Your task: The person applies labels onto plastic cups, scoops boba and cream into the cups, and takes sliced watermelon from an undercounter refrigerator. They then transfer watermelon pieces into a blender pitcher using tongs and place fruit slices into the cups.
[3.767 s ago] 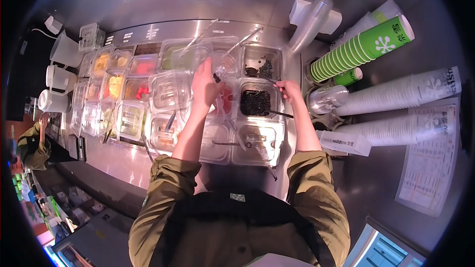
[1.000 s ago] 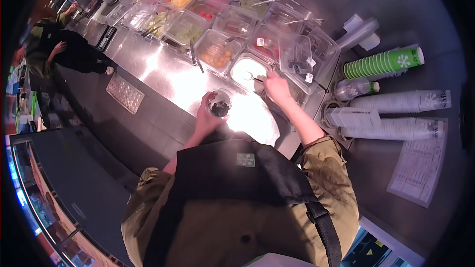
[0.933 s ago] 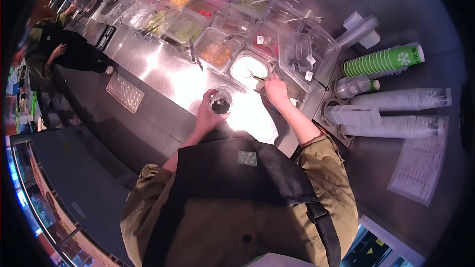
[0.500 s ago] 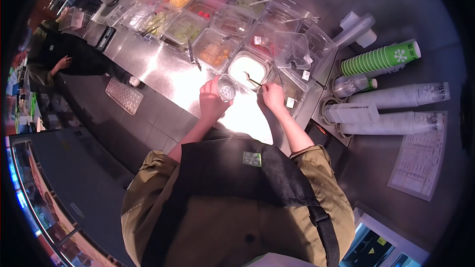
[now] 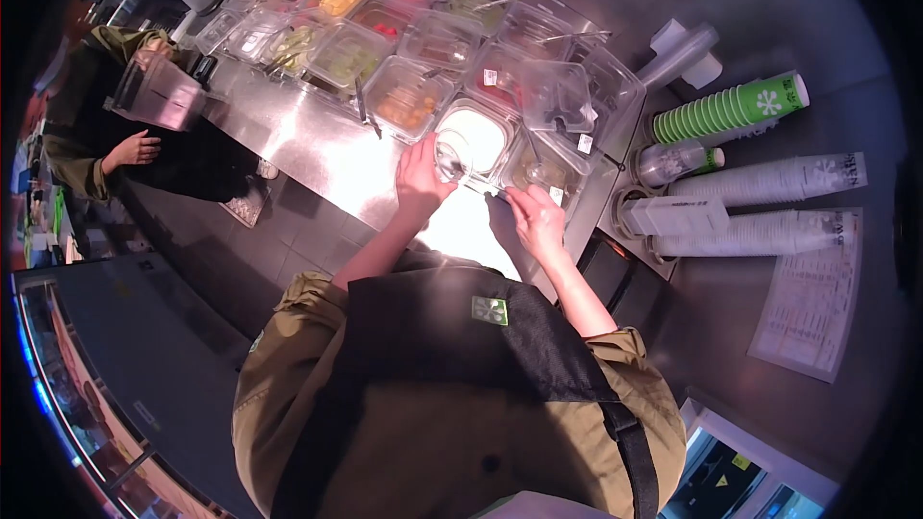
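My left hand [image 5: 420, 179] is wrapped round a clear cup [image 5: 449, 156], which tilts beside a container of white food [image 5: 475, 135]. My right hand [image 5: 536, 221] grips the dark handle of a spoon [image 5: 492, 190]. The spoon's head is at the cup's rim, by the near edge of the white container; what it carries is too bright to make out. To the left sits a container of orange pieces [image 5: 408, 108]. Right of the white food is a clear container with a label [image 5: 540, 173].
Lidded containers of fruit [image 5: 338, 2] fill the counter behind. Green cups [image 5: 731, 108] and clear cup stacks [image 5: 760, 233] stand at the right, above a printed sheet [image 5: 810, 303]. A co-worker at the left holds a clear container [image 5: 165, 96].
The spoon has come out of the white container to the cup, which my left hand has raised and moved towards it. The co-worker has come nearer with a clear container.
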A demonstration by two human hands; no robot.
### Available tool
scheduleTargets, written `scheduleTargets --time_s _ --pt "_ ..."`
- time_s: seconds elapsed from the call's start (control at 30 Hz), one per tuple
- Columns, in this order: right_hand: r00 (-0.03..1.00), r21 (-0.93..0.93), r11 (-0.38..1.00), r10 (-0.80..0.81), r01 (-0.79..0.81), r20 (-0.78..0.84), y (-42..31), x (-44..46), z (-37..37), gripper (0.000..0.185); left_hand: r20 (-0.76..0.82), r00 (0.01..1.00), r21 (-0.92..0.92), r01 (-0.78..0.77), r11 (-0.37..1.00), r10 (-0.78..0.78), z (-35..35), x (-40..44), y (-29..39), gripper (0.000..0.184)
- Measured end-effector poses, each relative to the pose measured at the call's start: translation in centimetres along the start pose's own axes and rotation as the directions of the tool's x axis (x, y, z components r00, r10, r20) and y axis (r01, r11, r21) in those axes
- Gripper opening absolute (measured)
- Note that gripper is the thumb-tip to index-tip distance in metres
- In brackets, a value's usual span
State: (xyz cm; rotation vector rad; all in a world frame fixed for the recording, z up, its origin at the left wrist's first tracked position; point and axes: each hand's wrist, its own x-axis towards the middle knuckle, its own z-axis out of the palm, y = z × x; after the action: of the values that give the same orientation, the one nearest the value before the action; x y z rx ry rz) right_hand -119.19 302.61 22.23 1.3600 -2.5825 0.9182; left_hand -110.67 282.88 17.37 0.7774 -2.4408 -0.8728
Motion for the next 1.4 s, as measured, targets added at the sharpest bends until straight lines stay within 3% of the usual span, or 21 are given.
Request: scheduleTargets --time_s 0.03,0.1,0.13,0.17,0.27,0.3,0.37,0.4,0.47,0.53,0.6,0.67,0.7,0.8,0.83,1.07,1.1,1.2,1.33,1.4 --pt "0.99 0.129 0.984 0.13 -0.124 -0.045 0.0 -0.2 0.1 0.014 -0.023 0.999 -0.01 -0.026 1.0 0.026 0.0 -0.2 -0.1 0.086" --pt "0.922 0.346 0.86 0.385 -0.377 0.047 0.8 0.2 0.2 0.013 -0.072 0.994 -0.028 -0.081 0.996 0.078 -0.1 -0.5 -0.4 0.086" --pt "0.861 0.435 0.754 0.495 -0.491 0.114 1.5 0.4 0.3 0.013 -0.081 0.994 -0.027 -0.079 0.997 0.076 -0.2 -0.7 -0.7 0.085" --pt "0.771 0.597 0.545 0.601 -0.589 0.211 2.7 0.2 1.3 0.014 -0.091 0.993 -0.026 -0.077 0.997 0.074 -0.2 -0.8 -1.0 0.085" --pt "0.728 0.57 0.527 0.656 -0.631 0.2 5.4 0.8 4.4 0.017 -0.108 0.992 0.0 -0.07 0.998 0.069 -1.1 -1.1 -1.2 0.084" --pt "0.732 0.446 0.605 0.653 -0.66 0.196 5.4 1.3 5.2 0.018 -0.11 0.992 0.012 -0.067 0.998 0.068 -1.3 -1.4 -1.1 0.084" --pt "0.897 0.203 0.887 0.437 -0.416 -0.07 6.5 1.9 8.3 0.017 -0.086 0.993 0.026 -0.077 0.997 0.079 -1.6 -1.8 -1.2 0.084" --pt "0.945 0.045 0.961 0.278 -0.275 -0.172 6.3 2.3 9.3 0.017 -0.076 0.994 0.035 -0.081 0.996 0.084 -1.7 -2.0 -1.3 0.085" --pt "0.913 0.151 0.906 0.406 -0.396 -0.042 5.9 2.6 10.5 0.017 -0.069 0.996 0.071 -0.043 0.997 0.048 -1.5 -2.2 -1.6 0.085" --pt "0.804 0.303 0.748 0.579 -0.59 0.136 5.5 2.6 11.0 0.018 -0.068 0.997 0.091 -0.021 0.996 0.027 -1.7 -2.1 -1.9 0.086" --pt "0.643 0.583 0.395 0.701 -0.71 0.308 5.7 2.6 10.9 0.018 -0.067 0.998 0.098 -0.014 0.995 0.021 -1.8 -2.1 -2.1 0.087" --pt "0.475 0.714 -0.055 0.71 -0.698 0.519 6.1 2.3 10.6 0.019 -0.051 0.999 0.101 -0.007 0.995 0.012 -2.1 -2.1 -2.2 0.09" --pt "0.491 0.745 -0.121 0.682 -0.656 0.542 5.7 2.3 9.9 0.019 -0.04 0.999 0.101 -0.006 0.995 0.01 -2.3 -2.1 -2.2 0.091" --pt "0.517 0.746 -0.128 0.645 -0.654 0.564 6.0 1.5 8.3 0.02 0.006 0.996 0.072 0.083 0.994 -0.084 -2.2 -2.3 -1.6 0.092" --pt "0.509 0.744 -0.192 0.619 -0.64 0.597 6.1 1.2 7.6 0.022 0.004 0.998 0.055 0.065 0.996 -0.066 -2.1 -2.3 -1.5 0.092" --pt "0.576 0.794 -0.153 0.61 -0.588 0.544 4.5 2.5 1.7 0.023 -0.082 0.996 -0.054 -0.036 0.998 0.032 -0.6 -1.2 -0.5 0.091" --pt "0.641 0.811 -0.104 0.558 -0.576 0.527 4.8 2.7 1.2 0.022 -0.091 0.995 -0.054 -0.048 0.997 0.043 -0.4 -0.9 -0.4 0.09" --pt "0.683 0.821 -0.057 0.524 -0.568 0.509 1.3 5.3 -1.8 0.021 -0.129 0.992 -0.088 0.0 0.996 -0.012 -0.1 0.0 0.3 0.09" --pt "0.769 0.825 0.017 0.373 -0.565 0.519 -4.7 8.8 -3.6 0.021 -0.151 0.971 -0.313 0.13 0.941 -0.184 -3.5 0.7 2.8 0.09" --pt "0.806 0.803 0.167 0.292 -0.573 0.515 -7.8 10.2 -3.3 0.019 -0.163 0.951 -0.387 0.185 0.903 -0.264 -6.4 0.1 4.1 0.09"
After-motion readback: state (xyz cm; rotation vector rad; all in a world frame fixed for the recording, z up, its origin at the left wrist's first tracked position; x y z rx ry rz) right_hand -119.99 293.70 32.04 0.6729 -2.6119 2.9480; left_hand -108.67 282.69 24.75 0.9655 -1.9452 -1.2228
